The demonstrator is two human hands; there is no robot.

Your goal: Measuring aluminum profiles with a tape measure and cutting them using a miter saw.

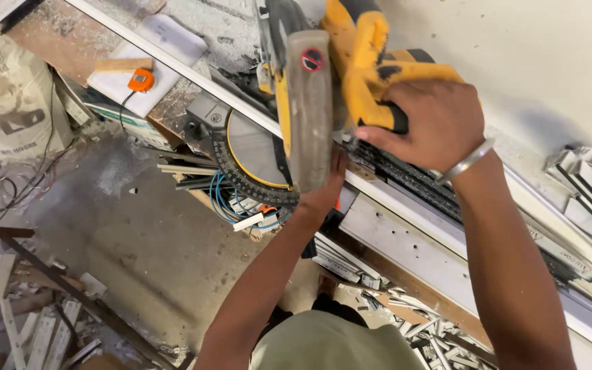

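Overhead, right hand [440, 120] around saw handle [371, 82], wall-side.

Yellow-and-black mitre saw [351, 62], orange tape measure [141, 79], blue cables [222, 199], white profile strip [173, 62].

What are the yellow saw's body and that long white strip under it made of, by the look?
Saw body: seemingly moulded plastic, matte yellow, scuffed black. Long white strip: smooth, straight-edged; probably plastic or coated metal, cannot tell which. The right hand grips the saw's handle.

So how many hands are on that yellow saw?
2. The right hand grips the yellow handle on top of the saw. The left hand reaches in low beside the blade guard; its fingers are hidden behind it.
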